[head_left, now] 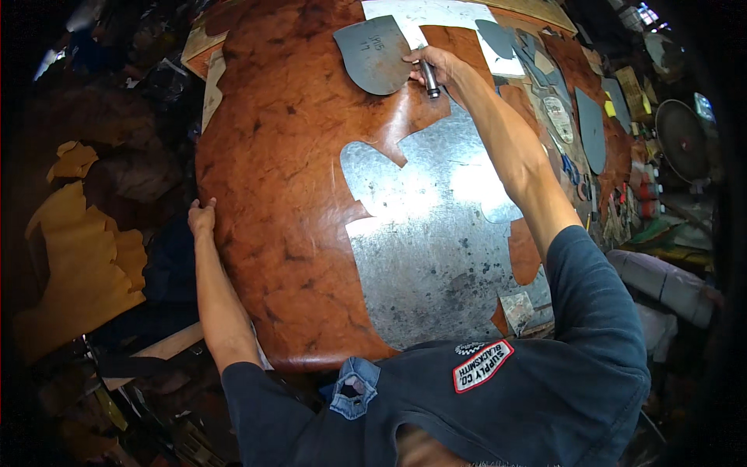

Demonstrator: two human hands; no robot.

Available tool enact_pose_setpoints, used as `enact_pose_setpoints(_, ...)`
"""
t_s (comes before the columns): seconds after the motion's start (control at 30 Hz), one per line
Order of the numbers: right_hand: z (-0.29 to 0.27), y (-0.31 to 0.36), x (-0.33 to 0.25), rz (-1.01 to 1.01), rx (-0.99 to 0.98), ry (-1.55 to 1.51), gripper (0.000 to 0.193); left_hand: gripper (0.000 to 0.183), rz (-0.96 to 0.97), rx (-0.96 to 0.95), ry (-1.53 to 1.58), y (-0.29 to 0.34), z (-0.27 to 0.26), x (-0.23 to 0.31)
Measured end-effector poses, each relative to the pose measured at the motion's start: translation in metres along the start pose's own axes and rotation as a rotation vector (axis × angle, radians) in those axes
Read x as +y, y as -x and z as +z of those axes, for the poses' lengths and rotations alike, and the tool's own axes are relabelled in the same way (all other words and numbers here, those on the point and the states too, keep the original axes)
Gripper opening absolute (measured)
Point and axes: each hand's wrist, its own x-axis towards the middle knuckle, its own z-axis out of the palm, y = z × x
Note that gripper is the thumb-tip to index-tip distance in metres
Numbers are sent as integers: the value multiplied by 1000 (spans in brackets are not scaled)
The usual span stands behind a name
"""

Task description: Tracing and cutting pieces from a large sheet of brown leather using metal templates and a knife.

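Note:
A large brown mottled leather hide [272, 233] is spread over the work table. My right hand [436, 66] is over its far part, with thumb and fingers closed on the right edge of a grey rounded template [373, 56] with handwriting on it. The same hand also holds a dark cylindrical tool [429, 79] with a metallic end; its exact kind is unclear. At the hide's left edge is my left hand [202, 216], touching the border, its thumb and a finger apart. Beneath my right forearm, cut-outs in the hide expose a shiny grey metal table surface [436, 272].
A white sheet [467, 14] lies at the far edge. On the right are grey templates [590, 131], leather offcuts, scissors [570, 167] and a round dark disc [685, 140]. Tan leather pieces [85, 265] hang or lie at left. A wrapped roll [661, 284] is near my right elbow.

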Motion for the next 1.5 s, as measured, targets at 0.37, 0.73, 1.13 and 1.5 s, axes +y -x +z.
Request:
enact_pose_setpoints(0.37,-10,43,33,45,140,154,23,54,-98,-78,742,-5,-41,2)
enact_pose_setpoints(0.73,-55,25,-4,-358,406,129,8,50,22,-366,877,13,5,35)
enact_pose_setpoints(1.13,-154,154,-8,-691,546,-339,20,29,34,-862,697,55,-12,7)
enact_pose_setpoints(1.5,-107,368,145,-606,539,-662,19,46,47,-805,947,184,23,-35)
